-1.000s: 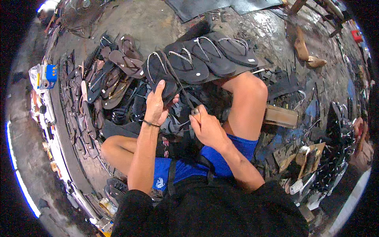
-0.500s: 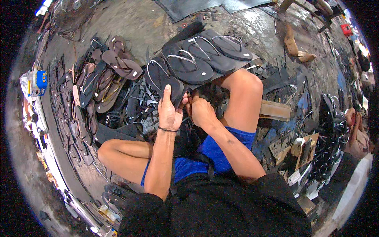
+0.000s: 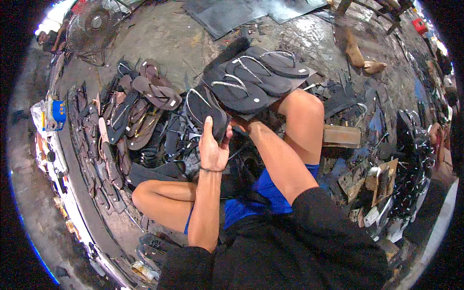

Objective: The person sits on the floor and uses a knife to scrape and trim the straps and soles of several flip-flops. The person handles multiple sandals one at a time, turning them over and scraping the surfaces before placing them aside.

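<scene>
My left hand [image 3: 214, 147] grips a black flip-flop [image 3: 201, 107] by its heel end, thumb on top of the sole and fingers round the far edge. The flip-flop is tilted, with a pale glittery thong strap. My right hand [image 3: 245, 124] reaches in just right of it, below the edge of other sandals; its fingers are mostly hidden. Beside the held one, three more black flip-flops lie in a row on a dark board over my bent right knee: a near one [image 3: 238, 93], a middle one [image 3: 258, 76] and a far one [image 3: 281, 62].
Piled flip-flops [image 3: 157, 92], brown and black, lie to the left. Dark scraps cover the floor around my legs. A fan [image 3: 94, 26] stands far left, near a blue box [image 3: 56, 115]. Wooden shoe lasts [image 3: 355, 52] and a wooden block [image 3: 342, 137] lie right; dark sheets [image 3: 217, 19] lie ahead.
My right hand has slid farther forward, under the edge of the sandals, so its fingers show less. My left hand keeps its hold on the flip-flop. The whole view has shifted slightly.
</scene>
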{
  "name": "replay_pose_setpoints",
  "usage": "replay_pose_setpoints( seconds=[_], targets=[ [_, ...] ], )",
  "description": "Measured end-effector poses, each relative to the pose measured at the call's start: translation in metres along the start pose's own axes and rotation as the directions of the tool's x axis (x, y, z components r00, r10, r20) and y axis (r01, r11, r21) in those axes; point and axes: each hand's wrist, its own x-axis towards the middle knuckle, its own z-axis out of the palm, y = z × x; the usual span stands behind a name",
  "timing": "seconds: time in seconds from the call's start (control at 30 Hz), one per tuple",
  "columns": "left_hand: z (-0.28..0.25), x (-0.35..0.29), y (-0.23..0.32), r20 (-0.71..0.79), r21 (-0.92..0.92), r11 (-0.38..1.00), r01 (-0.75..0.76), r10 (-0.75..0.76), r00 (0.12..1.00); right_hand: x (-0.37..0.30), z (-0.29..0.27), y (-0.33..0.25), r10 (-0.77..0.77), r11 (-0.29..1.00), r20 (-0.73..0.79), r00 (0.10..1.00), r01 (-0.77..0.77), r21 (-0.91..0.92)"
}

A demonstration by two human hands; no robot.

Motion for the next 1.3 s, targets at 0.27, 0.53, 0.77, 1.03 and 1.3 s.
replay_pose_setpoints(
  seconds=[0.27,0.53,0.77,1.03,1.3],
  targets=[
    [-0.056,-0.106,0.03,0.049,0.166,0.953,-0.255,0.25,0.967,-0.059,0.066,-0.077,-0.148,0.986,0.194,0.97,0.13,0.1],
    [-0.099,-0.158,0.036,0.008,-0.316,0.917,-0.243,0.258,0.966,-0.239,0.022,-0.056,-0.365,0.93,0.259,0.894,0.365,0.049],
    [-0.118,-0.202,-0.006,-0.124,-0.336,0.898,-0.283,0.256,0.959,-0.317,-0.012,-0.035,-0.224,0.936,0.395,0.891,0.309,-0.167],
    [-0.116,-0.198,-0.016,-0.487,-0.269,0.911,-0.313,0.151,0.86,-0.343,-0.024,-0.06,-0.21,0.869,0.528,0.823,0.405,-0.286],
    [-0.094,-0.201,-0.002,-0.516,-0.125,0.938,-0.324,0.218,0.828,-0.32,0.026,-0.054,-0.445,0.699,0.428,0.787,0.603,-0.383]
  ],
)
